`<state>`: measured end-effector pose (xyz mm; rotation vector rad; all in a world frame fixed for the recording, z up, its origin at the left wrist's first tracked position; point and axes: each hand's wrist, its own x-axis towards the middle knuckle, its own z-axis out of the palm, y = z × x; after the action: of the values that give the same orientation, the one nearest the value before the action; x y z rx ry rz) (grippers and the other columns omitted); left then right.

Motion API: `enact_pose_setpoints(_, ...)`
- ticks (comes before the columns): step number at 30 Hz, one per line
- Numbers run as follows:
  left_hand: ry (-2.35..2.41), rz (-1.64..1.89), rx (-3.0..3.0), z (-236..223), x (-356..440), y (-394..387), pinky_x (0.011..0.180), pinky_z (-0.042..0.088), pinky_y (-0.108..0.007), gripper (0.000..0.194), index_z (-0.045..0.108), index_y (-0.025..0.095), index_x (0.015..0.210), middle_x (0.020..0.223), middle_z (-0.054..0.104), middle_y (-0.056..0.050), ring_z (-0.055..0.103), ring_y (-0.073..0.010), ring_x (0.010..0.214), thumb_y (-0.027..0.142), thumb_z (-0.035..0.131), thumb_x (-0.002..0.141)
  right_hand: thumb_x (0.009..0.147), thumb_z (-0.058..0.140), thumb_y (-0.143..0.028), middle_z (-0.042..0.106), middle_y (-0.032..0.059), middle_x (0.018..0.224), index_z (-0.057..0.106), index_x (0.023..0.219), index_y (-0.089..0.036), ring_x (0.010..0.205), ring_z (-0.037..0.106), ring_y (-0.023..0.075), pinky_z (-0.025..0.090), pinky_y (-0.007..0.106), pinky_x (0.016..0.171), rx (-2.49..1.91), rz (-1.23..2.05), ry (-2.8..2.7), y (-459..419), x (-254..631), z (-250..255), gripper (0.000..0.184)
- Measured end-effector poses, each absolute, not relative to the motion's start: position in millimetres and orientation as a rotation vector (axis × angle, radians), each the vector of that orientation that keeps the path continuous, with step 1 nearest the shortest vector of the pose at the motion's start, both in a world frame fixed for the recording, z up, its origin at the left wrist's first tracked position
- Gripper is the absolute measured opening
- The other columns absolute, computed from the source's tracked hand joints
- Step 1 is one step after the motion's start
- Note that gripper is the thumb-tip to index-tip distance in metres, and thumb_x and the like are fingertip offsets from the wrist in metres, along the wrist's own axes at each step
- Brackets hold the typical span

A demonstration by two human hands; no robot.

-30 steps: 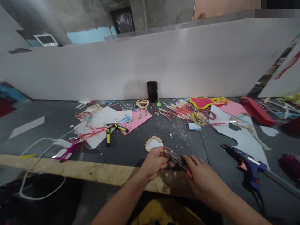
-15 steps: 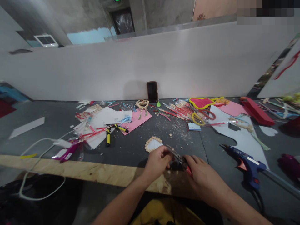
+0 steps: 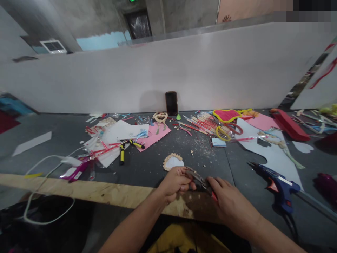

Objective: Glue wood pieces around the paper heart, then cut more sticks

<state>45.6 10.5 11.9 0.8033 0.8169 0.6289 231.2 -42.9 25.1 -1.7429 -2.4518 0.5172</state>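
Observation:
My right hand [image 3: 229,197] is closed around the red handles of a pair of pliers [image 3: 199,179], whose metal jaws point up and to the left. At those jaws, my left hand [image 3: 176,185] has its fingers pinched together. Whatever they hold is too small and hidden to make out. Just beyond my left hand, a white paper shape [image 3: 174,162] edged with small beige pieces lies on the dark table, its near edge partly covered by the hand. A few beige bits [image 3: 192,152] are scattered near it.
A blue glue gun [image 3: 279,186] lies at right beside cut white paper [image 3: 281,158]. Yellow-handled pliers [image 3: 122,154] and a purple packet [image 3: 77,170] are at left. A phone [image 3: 171,103] leans on the grey partition [image 3: 126,77]. Striped sticks [image 3: 197,124] lie behind. A wooden strip [image 3: 105,193] edges the table.
My left hand has turned slightly, and its fingers show more below the jaws. The pliers and my right hand have shifted slightly down and right.

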Motion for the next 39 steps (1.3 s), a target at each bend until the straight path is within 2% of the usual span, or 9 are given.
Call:
enact_pose_setpoints(3, 0.867, 0.709, 0.818, 11, 51, 8, 0.034, 0.008, -0.016, 0.013, 0.053, 0.012, 0.071, 0.050, 0.058, 0.000, 0.025, 0.0008, 0.031, 0.018, 0.061, 0.063, 0.081, 0.037, -0.015, 0.059, 0.0135, 0.099, 0.050, 0.112, -0.013, 0.091, 0.055, 0.0230, 0.041, 0.035, 0.078, -1.719, 0.606, -2.414, -40, 232, 28, 0.033)
enact_pose_setpoints(9, 0.864, 0.762, 0.820, 12, 54, 10, 0.034, 0.009, -0.016, 0.031, 0.050, 0.013, 0.070, 0.050, 0.059, 0.000, 0.023, 0.0008, 0.030, 0.039, 0.067, 0.066, 0.086, 0.033, -0.023, 0.061, 0.0101, 0.094, 0.053, 0.106, -0.018, 0.084, 0.058, 0.0206, 0.043, 0.032, 0.073, -1.628, 0.823, -2.318, -35, 234, 41, 0.028)
enact_pose_setpoints(12, 0.874, 0.765, 0.798, 10, 54, 11, 0.033, 0.009, -0.016, 0.035, 0.049, 0.014, 0.071, 0.051, 0.059, 0.000, 0.023, 0.0007, 0.030, 0.043, 0.069, 0.064, 0.086, 0.033, -0.025, 0.063, 0.0081, 0.092, 0.054, 0.106, -0.020, 0.081, 0.059, 0.0197, 0.043, 0.031, 0.071, -1.589, 0.924, -2.278, -33, 235, 44, 0.030)
enact_pose_setpoints(15, 0.878, 0.761, 0.794, 10, 54, 11, 0.033, 0.009, -0.015, 0.033, 0.049, 0.014, 0.071, 0.052, 0.059, 0.000, 0.024, 0.0009, 0.030, 0.040, 0.067, 0.065, 0.086, 0.033, -0.025, 0.063, 0.0094, 0.095, 0.053, 0.110, -0.019, 0.086, 0.058, 0.0202, 0.043, 0.032, 0.074, -1.584, 0.897, -2.291, -32, 236, 40, 0.032)
enact_pose_setpoints(22, 0.786, 0.698, 0.779, 16, 48, 13, 0.032, 0.009, -0.015, 0.017, 0.054, 0.012, 0.072, 0.049, 0.060, -0.001, 0.027, 0.0001, 0.029, 0.021, 0.064, 0.063, 0.079, 0.042, -0.021, 0.053, 0.0161, 0.117, 0.043, 0.126, -0.012, 0.104, 0.049, 0.0273, 0.041, 0.044, 0.084, -1.685, 0.560, -2.429, -35, 234, 31, 0.048)
enact_pose_setpoints(27, 0.716, 0.544, 0.626, 14, 37, 16, 0.033, 0.007, -0.013, 0.026, 0.053, 0.014, 0.079, 0.050, 0.057, 0.002, 0.021, 0.0005, 0.030, 0.026, 0.069, 0.063, 0.077, 0.044, -0.019, 0.055, 0.0134, 0.112, 0.044, 0.124, -0.014, 0.103, 0.050, 0.0240, 0.041, 0.039, 0.088, -1.592, 0.490, -2.421, -39, 232, 29, 0.048)
enact_pose_setpoints(30, 0.712, 0.512, 0.629, 10, 38, 17, 0.033, 0.008, -0.013, 0.023, 0.052, 0.014, 0.076, 0.051, 0.057, 0.002, 0.021, 0.0002, 0.030, 0.024, 0.068, 0.063, 0.075, 0.045, -0.018, 0.057, 0.0140, 0.107, 0.046, 0.121, -0.013, 0.098, 0.053, 0.0244, 0.042, 0.038, 0.084, -1.627, 0.479, -2.419, -39, 232, 27, 0.046)
enact_pose_setpoints(35, 0.925, 0.779, 0.953, 9, 51, 11, 0.035, 0.018, -0.016, 0.014, 0.057, 0.012, 0.073, 0.057, 0.060, 0.000, 0.031, -0.0017, 0.034, 0.026, 0.059, 0.071, 0.077, 0.039, -0.013, 0.058, 0.0125, 0.100, 0.049, 0.114, -0.014, 0.093, 0.054, 0.0234, 0.041, 0.035, 0.080, -1.703, 0.513, -2.409, -35, 230, 27, 0.038)
enact_pose_setpoints(39, 1.035, 0.892, 1.099, 11, 57, 8, 0.037, 0.020, -0.017, 0.016, 0.058, 0.013, 0.071, 0.054, 0.058, 0.002, 0.031, -0.0021, 0.035, 0.029, 0.057, 0.073, 0.082, 0.035, -0.015, 0.059, 0.0130, 0.099, 0.049, 0.111, -0.014, 0.091, 0.055, 0.0230, 0.040, 0.035, 0.079, -1.711, 0.616, -2.390, -33, 226, 34, 0.032)
